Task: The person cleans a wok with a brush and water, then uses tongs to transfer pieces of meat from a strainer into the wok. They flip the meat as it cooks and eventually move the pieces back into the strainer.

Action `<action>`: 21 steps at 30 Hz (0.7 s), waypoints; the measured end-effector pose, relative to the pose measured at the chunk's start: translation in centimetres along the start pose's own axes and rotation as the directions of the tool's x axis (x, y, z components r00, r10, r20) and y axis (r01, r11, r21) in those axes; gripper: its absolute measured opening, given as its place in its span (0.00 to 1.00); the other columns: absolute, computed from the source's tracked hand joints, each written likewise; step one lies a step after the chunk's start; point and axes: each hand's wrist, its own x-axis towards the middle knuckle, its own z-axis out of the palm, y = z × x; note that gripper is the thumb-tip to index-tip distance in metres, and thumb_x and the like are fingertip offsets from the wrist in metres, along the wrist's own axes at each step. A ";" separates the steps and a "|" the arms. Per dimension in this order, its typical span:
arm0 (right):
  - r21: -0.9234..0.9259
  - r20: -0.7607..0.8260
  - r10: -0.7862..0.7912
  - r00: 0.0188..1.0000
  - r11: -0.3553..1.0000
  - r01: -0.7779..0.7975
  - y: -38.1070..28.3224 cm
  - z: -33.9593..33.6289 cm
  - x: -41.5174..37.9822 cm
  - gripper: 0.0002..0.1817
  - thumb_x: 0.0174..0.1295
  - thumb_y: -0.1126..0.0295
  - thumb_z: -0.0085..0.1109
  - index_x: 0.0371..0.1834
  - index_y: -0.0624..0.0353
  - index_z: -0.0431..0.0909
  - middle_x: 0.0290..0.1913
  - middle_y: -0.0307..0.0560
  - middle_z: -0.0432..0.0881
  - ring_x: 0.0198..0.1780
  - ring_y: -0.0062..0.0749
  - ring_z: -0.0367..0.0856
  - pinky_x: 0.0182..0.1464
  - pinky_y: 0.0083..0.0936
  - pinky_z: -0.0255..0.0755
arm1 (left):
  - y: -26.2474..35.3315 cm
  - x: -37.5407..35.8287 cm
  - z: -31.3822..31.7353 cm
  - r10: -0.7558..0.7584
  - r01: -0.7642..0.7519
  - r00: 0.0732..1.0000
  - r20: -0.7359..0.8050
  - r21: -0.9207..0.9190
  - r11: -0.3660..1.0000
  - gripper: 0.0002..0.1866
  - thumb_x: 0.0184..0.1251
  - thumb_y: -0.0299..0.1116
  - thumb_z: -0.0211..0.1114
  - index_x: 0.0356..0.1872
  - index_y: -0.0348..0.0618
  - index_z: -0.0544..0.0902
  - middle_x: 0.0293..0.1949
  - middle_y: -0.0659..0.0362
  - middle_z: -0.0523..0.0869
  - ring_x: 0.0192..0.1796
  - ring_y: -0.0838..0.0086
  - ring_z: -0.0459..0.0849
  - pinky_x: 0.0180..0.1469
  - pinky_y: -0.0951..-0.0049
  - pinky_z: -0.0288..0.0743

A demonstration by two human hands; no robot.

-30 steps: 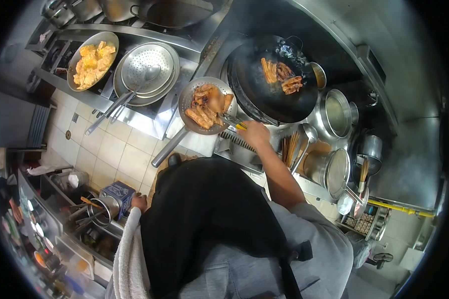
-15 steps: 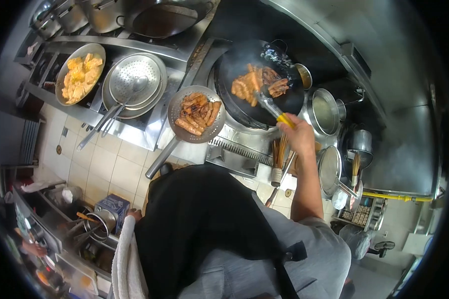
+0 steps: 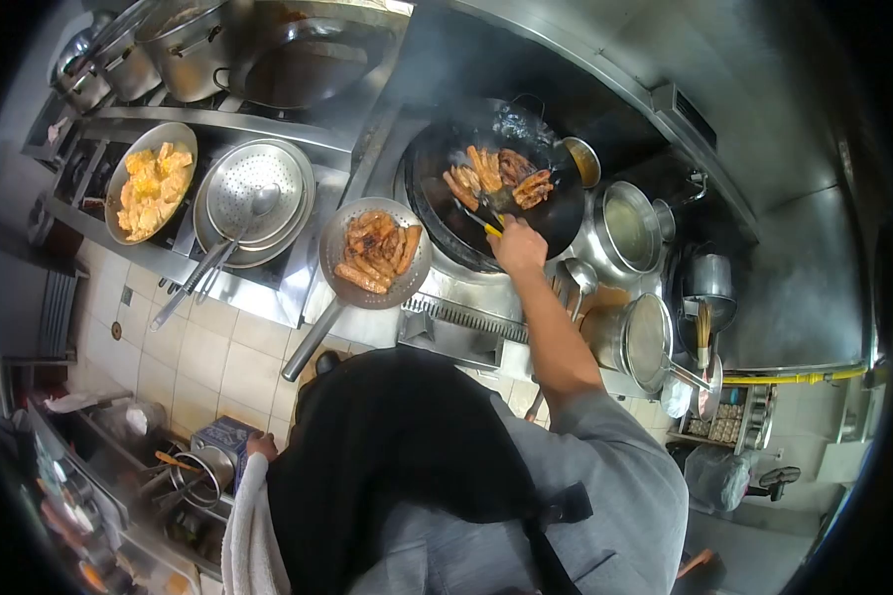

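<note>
My right hand (image 3: 519, 247) is closed on yellow-handled tongs (image 3: 490, 227), whose metal end reaches into a large black wok (image 3: 556, 223). Browned meat pieces (image 3: 488, 171) lie in the wok beside the tongs, with some smoke over them. Left of the wok, a perforated skimmer (image 3: 329, 260) holds cooked browned pieces (image 3: 372, 253), its handle pointing toward my body. My left hand (image 3: 262, 445) hangs low at my left side, next to a white towel (image 3: 253, 516) and a blue box; its fingers are too small and partly hidden to read.
A pan (image 3: 119, 223) of orange-yellow food and stacked strainers (image 3: 253, 193) rest on the left stove. Large pots (image 3: 184, 59) stand behind them. Right of the wok are a metal pot (image 3: 630, 228) and a sieve (image 3: 648, 342). A container with utensils (image 3: 203, 476) stands at lower left.
The camera view has shifted a little. My right hand with the tongs has moved left and nearer the wok's front edge. The meat in the wok is more spread out.
</note>
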 end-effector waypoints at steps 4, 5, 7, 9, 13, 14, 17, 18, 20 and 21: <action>0.168 0.153 0.127 0.980 0.974 -0.152 2.1 -3.2 0.1 0.31 0.65 0.45 0.73 0.66 0.49 0.85 0.53 0.60 0.92 0.56 0.55 0.91 0.59 0.48 0.84 | -1.8 -0.9 -0.4 0.514 -0.468 0.836 0.189 0.734 0.492 0.26 0.67 0.33 0.69 0.64 0.30 0.83 0.39 0.44 0.92 0.35 0.62 0.92 0.41 0.64 0.86; 0.192 0.197 0.196 0.961 0.953 -0.234 2.3 -3.4 0.8 0.33 0.64 0.43 0.73 0.68 0.48 0.85 0.55 0.61 0.91 0.58 0.56 0.91 0.61 0.48 0.83 | -2.2 -0.2 0.6 0.102 -0.151 0.986 0.134 0.437 0.887 0.26 0.68 0.36 0.69 0.63 0.32 0.83 0.45 0.43 0.92 0.45 0.60 0.92 0.50 0.62 0.85; 0.227 0.205 0.212 0.955 0.939 -0.257 2.2 -0.6 3.0 0.34 0.64 0.43 0.73 0.70 0.48 0.85 0.56 0.61 0.91 0.58 0.57 0.91 0.62 0.48 0.83 | -2.5 -0.2 0.8 -0.266 0.234 0.932 0.245 0.153 0.960 0.26 0.69 0.39 0.69 0.63 0.33 0.84 0.52 0.42 0.92 0.56 0.57 0.91 0.60 0.61 0.83; 0.231 0.158 0.189 0.969 0.947 -0.222 0.8 2.3 4.8 0.34 0.64 0.43 0.73 0.67 0.50 0.85 0.54 0.61 0.92 0.58 0.57 0.91 0.63 0.48 0.82 | -2.7 -0.7 0.5 -0.061 -0.077 0.955 0.289 0.444 0.893 0.26 0.69 0.40 0.69 0.63 0.33 0.84 0.54 0.42 0.91 0.58 0.57 0.90 0.62 0.61 0.82; 0.174 0.191 0.207 0.959 0.955 -0.241 -0.3 1.5 5.9 0.32 0.65 0.43 0.72 0.65 0.51 0.86 0.52 0.59 0.92 0.56 0.56 0.91 0.61 0.48 0.83 | -2.8 -1.6 0.7 -0.056 -0.050 0.974 0.220 0.452 0.891 0.27 0.69 0.41 0.68 0.63 0.33 0.84 0.56 0.42 0.90 0.62 0.56 0.88 0.65 0.61 0.80; 0.160 0.146 0.162 0.976 0.970 -0.185 0.2 0.1 5.5 0.30 0.66 0.44 0.71 0.64 0.52 0.86 0.51 0.60 0.92 0.55 0.56 0.92 0.60 0.49 0.84 | -2.3 -2.3 0.5 -0.094 0.012 0.980 0.173 0.421 0.907 0.27 0.69 0.42 0.68 0.63 0.33 0.84 0.57 0.41 0.90 0.63 0.55 0.88 0.66 0.61 0.80; 0.205 -0.002 0.051 0.999 0.977 -0.050 -1.0 -6.0 1.4 0.29 0.66 0.47 0.72 0.63 0.53 0.86 0.48 0.60 0.92 0.51 0.57 0.92 0.55 0.51 0.84 | 1.8 -5.1 0.0 -0.268 0.264 0.963 0.002 0.181 0.948 0.27 0.69 0.43 0.68 0.63 0.33 0.84 0.58 0.41 0.90 0.66 0.55 0.86 0.69 0.61 0.78; 0.236 -0.027 -0.008 1.000 0.972 0.014 -1.9 -7.9 -0.8 0.29 0.64 0.49 0.73 0.63 0.53 0.86 0.46 0.60 0.92 0.50 0.58 0.92 0.54 0.51 0.84 | 3.2 -6.0 -0.1 -0.310 0.311 0.950 -0.022 0.113 0.944 0.28 0.69 0.44 0.68 0.62 0.33 0.84 0.59 0.41 0.89 0.67 0.54 0.86 0.70 0.61 0.77; 0.213 0.031 -0.189 0.982 0.961 0.178 -3.6 -8.7 -4.6 0.28 0.64 0.49 0.74 0.63 0.52 0.86 0.46 0.58 0.92 0.49 0.56 0.92 0.53 0.50 0.85 | 2.2 -5.5 -0.3 -0.185 0.152 0.981 0.064 0.343 0.927 0.29 0.70 0.45 0.68 0.64 0.32 0.83 0.59 0.40 0.89 0.67 0.53 0.86 0.70 0.61 0.78; 0.174 0.102 -0.274 0.956 0.951 0.255 -4.7 -8.1 -6.1 0.27 0.65 0.49 0.73 0.63 0.50 0.87 0.48 0.56 0.92 0.48 0.53 0.92 0.52 0.47 0.85 | 1.1 -4.7 -0.1 -0.056 -0.058 0.980 0.193 0.537 0.841 0.31 0.70 0.46 0.67 0.65 0.30 0.82 0.59 0.38 0.89 0.67 0.52 0.86 0.69 0.62 0.79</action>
